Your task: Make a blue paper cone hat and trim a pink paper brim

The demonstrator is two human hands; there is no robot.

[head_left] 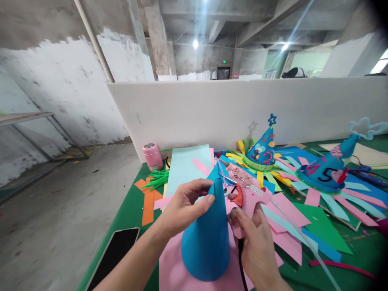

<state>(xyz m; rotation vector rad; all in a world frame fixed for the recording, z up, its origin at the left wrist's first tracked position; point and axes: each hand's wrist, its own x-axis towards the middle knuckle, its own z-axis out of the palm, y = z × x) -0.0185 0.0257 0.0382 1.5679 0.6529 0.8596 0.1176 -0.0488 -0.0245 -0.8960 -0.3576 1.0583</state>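
A plain blue paper cone (206,246) stands upright on a pink paper sheet (171,266) right in front of me. Near its tip, my left hand (190,204) pinches the paper between thumb and fingers. My right hand (254,238) is wrapped round the handle of a pink hot glue gun (253,192), with a finger at its orange trigger. The gun's nozzle points up and left, behind the cone's tip. A clear glue stick (303,234) trails out of the gun's back, and a black cord (241,262) hangs from the handle.
Two decorated blue cone hats (260,149) (324,167) with paper strips stand at the right. A pink jar (152,157), green pipe cleaners (157,179) and orange strips (148,206) lie left. A phone (115,258) rests by the table's left edge. A white partition (188,115) rises behind.
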